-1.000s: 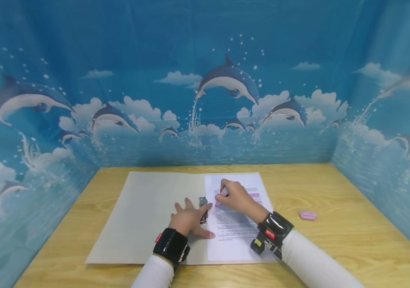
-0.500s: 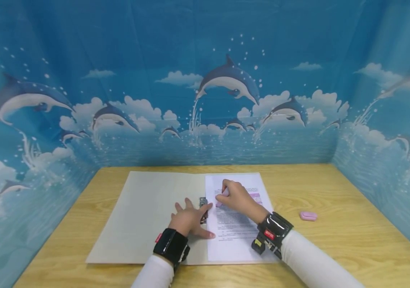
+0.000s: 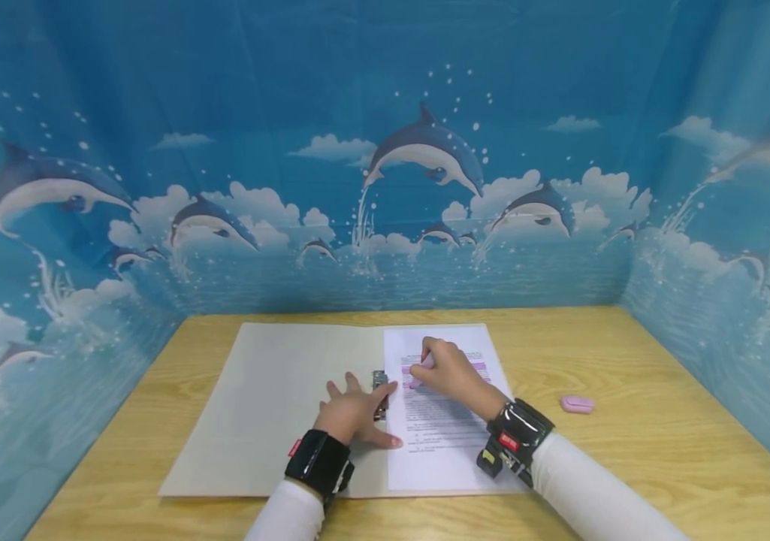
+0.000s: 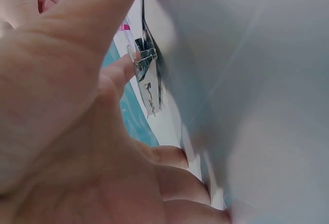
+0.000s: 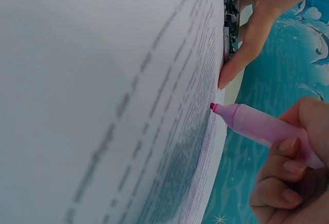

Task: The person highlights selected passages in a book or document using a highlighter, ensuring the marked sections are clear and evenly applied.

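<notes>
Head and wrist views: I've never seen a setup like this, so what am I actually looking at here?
No machine: these are a person's left hand and right hand, both bare. The head picture looks forward and down; the others come from cameras worn on each wrist. On the wooden table lies an open folder with a metal clip and a printed sheet partly highlighted pink. The right hand holds a pink highlighter; the left is spread over the folder. A small pink piece, probably the cap, lies to the right.

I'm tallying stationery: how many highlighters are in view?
1: the pink highlighter, held in the right hand over the printed sheet. The pink piece on the table, right of the folder, looks like its cap. Any under the folder would be hidden.
</notes>
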The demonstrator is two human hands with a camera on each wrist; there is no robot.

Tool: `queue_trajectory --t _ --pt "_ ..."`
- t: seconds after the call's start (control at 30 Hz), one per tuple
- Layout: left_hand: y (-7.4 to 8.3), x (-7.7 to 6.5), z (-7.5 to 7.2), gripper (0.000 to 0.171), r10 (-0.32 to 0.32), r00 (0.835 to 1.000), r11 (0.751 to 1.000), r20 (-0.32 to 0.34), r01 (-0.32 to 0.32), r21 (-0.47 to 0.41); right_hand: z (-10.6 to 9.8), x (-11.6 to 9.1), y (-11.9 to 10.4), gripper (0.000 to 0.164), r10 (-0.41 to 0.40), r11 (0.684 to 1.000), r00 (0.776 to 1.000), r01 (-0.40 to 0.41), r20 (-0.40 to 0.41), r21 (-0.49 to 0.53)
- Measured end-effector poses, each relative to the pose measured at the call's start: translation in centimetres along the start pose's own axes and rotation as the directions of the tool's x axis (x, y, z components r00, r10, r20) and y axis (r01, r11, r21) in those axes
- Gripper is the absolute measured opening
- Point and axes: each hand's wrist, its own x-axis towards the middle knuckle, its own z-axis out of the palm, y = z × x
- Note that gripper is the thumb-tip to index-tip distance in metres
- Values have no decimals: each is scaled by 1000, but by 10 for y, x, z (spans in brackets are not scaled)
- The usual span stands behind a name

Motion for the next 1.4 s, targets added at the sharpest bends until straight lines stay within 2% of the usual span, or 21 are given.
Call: queue_trajectory --t 0.57,1.4 --pt "0 -1 -1 99 0 1000 1000 17 1 -11 -12 -8 10 17 77 996 997 -78 -13 -40" --pt "2 1 0 99 -24 1000 999 18 25 -27 -31 -17 33 18 99 995 995 -99 -15 -28"
